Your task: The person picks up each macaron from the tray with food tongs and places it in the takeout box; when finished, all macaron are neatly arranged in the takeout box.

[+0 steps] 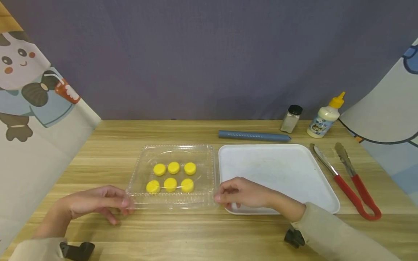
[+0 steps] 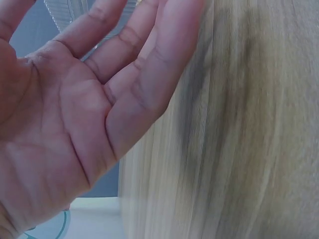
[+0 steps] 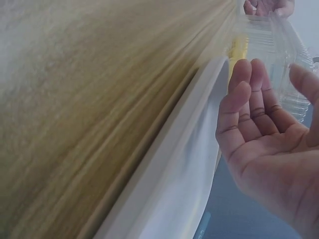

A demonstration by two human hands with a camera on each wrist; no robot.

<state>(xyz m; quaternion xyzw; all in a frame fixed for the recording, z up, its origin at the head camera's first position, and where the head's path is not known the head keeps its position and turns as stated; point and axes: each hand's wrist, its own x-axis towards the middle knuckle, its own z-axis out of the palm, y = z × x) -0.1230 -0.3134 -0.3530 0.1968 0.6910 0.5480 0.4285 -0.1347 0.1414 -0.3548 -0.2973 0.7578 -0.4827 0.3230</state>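
A clear plastic clamshell box (image 1: 202, 152) lies on the table with several round yellow pieces (image 1: 170, 184) in it, in two rows. Its lid lies over them. My left hand (image 1: 94, 203) is at the box's front left corner, thumb and forefinger tips right at the rim, other fingers loosely bent. At the front right corner is my right hand (image 1: 245, 192), fingertips close to the rim and over the edge of a white tray (image 1: 274, 163). In the right wrist view, the thumb of my right hand (image 3: 274, 144) stands apart from its loosely bent fingers.
Red-handled tongs (image 1: 359, 192) lie right of the tray. Behind it are a blue-grey stick-shaped item (image 1: 254, 136), a black-capped jar (image 1: 290, 119) and a squeeze bottle (image 1: 323, 119) with a yellow nozzle. A dark cloth (image 1: 196, 61) hangs along the table's back edge.
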